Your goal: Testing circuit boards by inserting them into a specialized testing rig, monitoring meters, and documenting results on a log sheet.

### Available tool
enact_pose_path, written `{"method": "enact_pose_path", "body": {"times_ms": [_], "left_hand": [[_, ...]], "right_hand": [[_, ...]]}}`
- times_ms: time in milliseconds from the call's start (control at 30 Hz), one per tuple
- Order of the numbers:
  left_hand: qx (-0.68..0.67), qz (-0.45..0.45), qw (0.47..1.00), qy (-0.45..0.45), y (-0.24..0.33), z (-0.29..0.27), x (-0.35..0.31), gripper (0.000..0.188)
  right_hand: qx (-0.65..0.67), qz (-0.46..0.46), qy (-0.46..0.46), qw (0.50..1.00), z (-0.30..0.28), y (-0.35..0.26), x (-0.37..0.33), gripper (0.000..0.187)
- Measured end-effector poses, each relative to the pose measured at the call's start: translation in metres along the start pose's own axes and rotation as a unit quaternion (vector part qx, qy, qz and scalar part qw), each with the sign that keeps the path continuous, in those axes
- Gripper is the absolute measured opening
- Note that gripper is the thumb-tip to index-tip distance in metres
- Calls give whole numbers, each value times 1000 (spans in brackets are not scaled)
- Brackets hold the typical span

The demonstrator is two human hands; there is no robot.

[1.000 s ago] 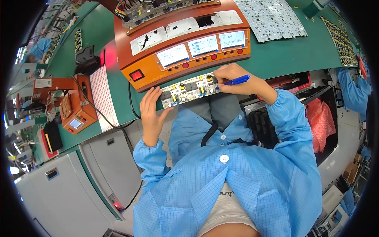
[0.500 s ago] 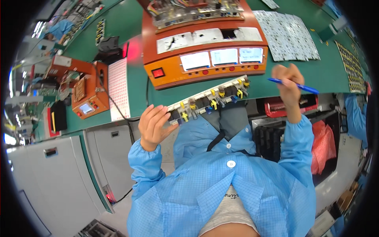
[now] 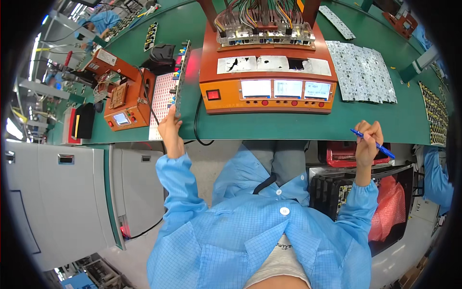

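My left hand (image 3: 171, 131) grips the near end of a long, narrow circuit board strip (image 3: 180, 79) carrying yellow, blue and black components. The strip stands on edge, pointing away from me, over a white sheet with red print (image 3: 162, 91). In my right hand (image 3: 369, 143) is a blue pen (image 3: 380, 147), pinched between fingers and thumb near the table's front edge. Ahead of me sits an orange test machine (image 3: 269, 103) with three lit screens and a red switch. On its top, a clear fixture (image 3: 269, 36) with many coloured wires shows.
A smaller orange device (image 3: 120, 103) stands left, beside a black scanner-like object (image 3: 160, 59). White board panels (image 3: 363, 72) lie right of the machine; a populated panel (image 3: 433, 113) lies farther right. Below are a black bin with pink bubble wrap (image 3: 389, 204) and grey cabinets (image 3: 53, 192).
My left hand has carried the circuit board strip leftward from before the machine and turned it lengthwise. The pen hand has shifted right and nearer. The view has tilted, showing more fixture wiring.
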State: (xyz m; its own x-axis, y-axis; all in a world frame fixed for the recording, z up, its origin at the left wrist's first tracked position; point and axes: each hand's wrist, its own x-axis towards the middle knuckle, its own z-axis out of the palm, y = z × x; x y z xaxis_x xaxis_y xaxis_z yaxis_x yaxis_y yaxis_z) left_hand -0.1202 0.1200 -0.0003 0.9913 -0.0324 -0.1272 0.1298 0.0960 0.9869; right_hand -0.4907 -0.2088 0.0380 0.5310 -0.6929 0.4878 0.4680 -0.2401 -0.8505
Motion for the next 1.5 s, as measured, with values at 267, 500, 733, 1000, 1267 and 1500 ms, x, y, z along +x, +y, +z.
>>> {"method": "enact_pose_path", "body": {"times_ms": [267,500,733,1000,1267,1500], "left_hand": [[177,82,973,119,-10,17,23,45],[227,131,955,137,-17,25,32,51],[284,154,939,118,-16,31,98,58],[273,127,948,106,-4,45,87,53],[129,-14,991,39,11,89,98,48],[62,-28,996,49,15,107,112,45]], "right_hand": [[-23,21,16,999,-12,4,-10,21],[-173,103,77,977,-24,15,34,23],[-457,-67,-30,886,-29,86,216,27],[-739,93,-84,662,-81,198,351,42],[-635,196,-64,744,-106,202,387,47],[-177,321,-36,930,-105,94,318,42]]}}
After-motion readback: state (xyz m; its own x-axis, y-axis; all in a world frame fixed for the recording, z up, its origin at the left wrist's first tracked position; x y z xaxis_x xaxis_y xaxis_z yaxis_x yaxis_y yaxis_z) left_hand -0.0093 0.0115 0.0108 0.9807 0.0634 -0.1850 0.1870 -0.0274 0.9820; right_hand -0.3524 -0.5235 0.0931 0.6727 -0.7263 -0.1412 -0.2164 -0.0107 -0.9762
